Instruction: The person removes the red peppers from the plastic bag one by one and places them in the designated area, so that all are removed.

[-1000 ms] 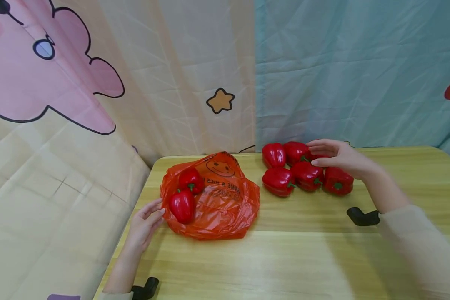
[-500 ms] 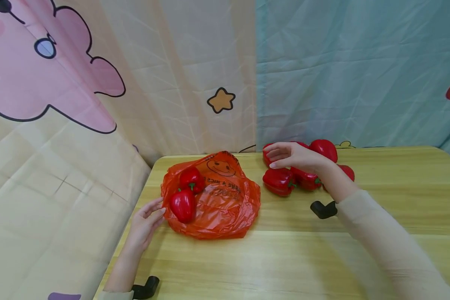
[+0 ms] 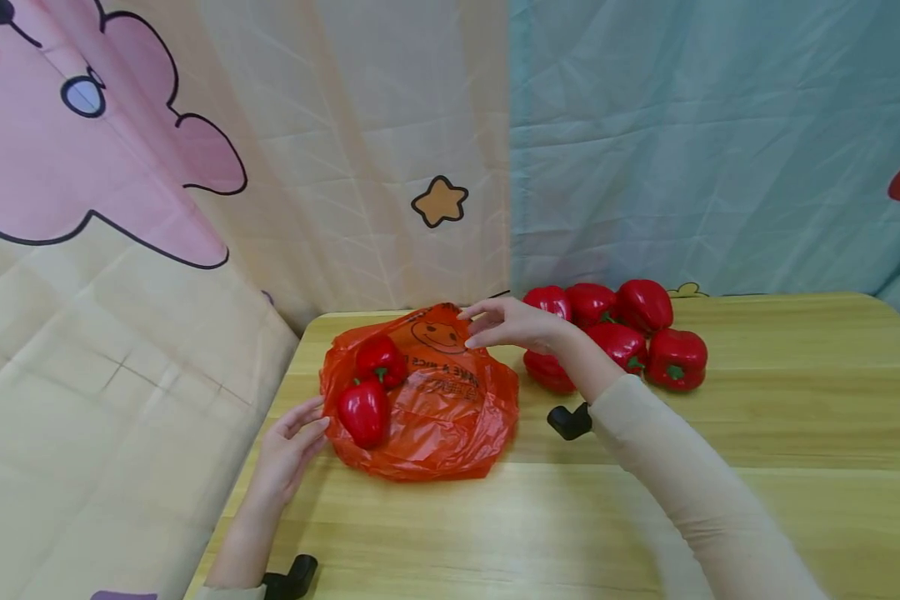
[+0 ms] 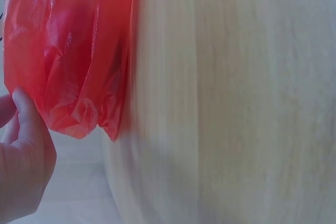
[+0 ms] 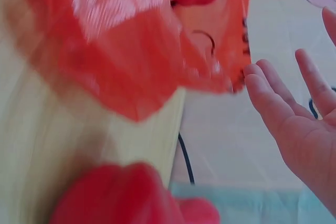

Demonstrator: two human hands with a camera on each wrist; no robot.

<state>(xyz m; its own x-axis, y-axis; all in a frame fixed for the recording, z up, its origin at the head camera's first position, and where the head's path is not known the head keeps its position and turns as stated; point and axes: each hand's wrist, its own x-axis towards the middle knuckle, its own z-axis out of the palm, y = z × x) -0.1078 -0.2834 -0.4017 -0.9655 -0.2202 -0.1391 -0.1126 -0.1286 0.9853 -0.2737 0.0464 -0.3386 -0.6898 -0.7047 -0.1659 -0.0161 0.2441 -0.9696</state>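
An orange-red plastic bag (image 3: 442, 425) printed with a smiling face is spread on the table. Two red bell peppers (image 3: 363, 412) lie together at its left part. At the bag's left edge my left hand (image 3: 288, 454) pinches the plastic between thumb and fingers; the left wrist view shows the thumb (image 4: 29, 114) at the film. My right hand (image 3: 517, 323) hovers over the bag's upper right edge, fingers spread and holding nothing. Several more red bell peppers (image 3: 677, 360) form a cluster to the right, one of them partly covered by the right forearm.
The light wooden table (image 3: 795, 400) meets a patterned curtain (image 3: 682, 150) at the back. Cream cloth (image 3: 105, 433) hangs along the left side. Black camera mounts (image 3: 568, 422) jut from both wrists.
My right hand has travelled left from above the pepper cluster to the bag's upper right edge, uncovering the right-hand peppers. My left hand and the bag have stayed in place.
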